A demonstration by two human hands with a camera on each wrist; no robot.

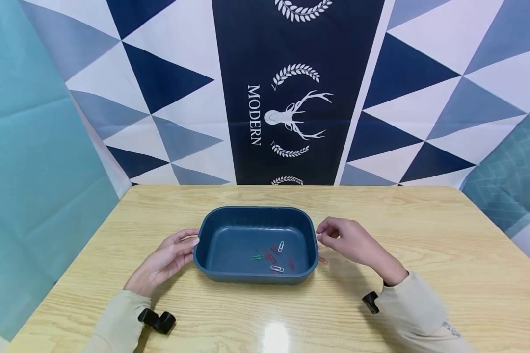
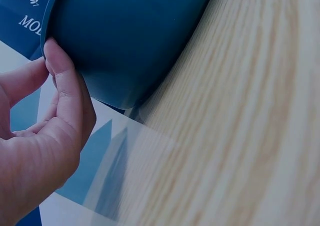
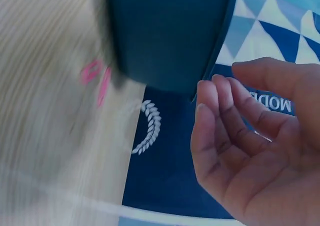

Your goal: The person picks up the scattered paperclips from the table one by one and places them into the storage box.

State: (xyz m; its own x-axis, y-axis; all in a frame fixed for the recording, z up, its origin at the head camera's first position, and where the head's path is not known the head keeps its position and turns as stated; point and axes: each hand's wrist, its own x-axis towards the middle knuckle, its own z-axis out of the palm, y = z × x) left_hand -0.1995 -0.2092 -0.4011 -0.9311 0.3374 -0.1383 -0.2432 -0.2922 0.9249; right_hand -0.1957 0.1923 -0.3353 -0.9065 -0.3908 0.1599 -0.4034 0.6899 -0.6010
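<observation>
A dark blue rectangular plastic basin (image 1: 247,280) stands on the wooden table. Several paper clips lie scattered inside it: red ones, a green paper clip (image 1: 257,257) and white ones, such as this white paper clip (image 1: 277,268). My left hand (image 1: 170,260) holds the basin's left rim, thumb at the edge and fingers along the outer wall. Beside the right rim is my right hand (image 1: 346,239), its fingers loosely bent and the thumb apart from them, with nothing visible between. Below it, a red paper clip (image 3: 104,87) and another red clip (image 3: 91,71) lie on the table outside the basin.
The light wooden table (image 1: 424,235) extends on both sides of the basin. Behind it hangs a cloth with triangles and a dark deer-head panel (image 1: 291,147). A teal cloth (image 1: 48,171) hangs at the left. Dark wrist devices (image 1: 156,321) sit on the sleeves.
</observation>
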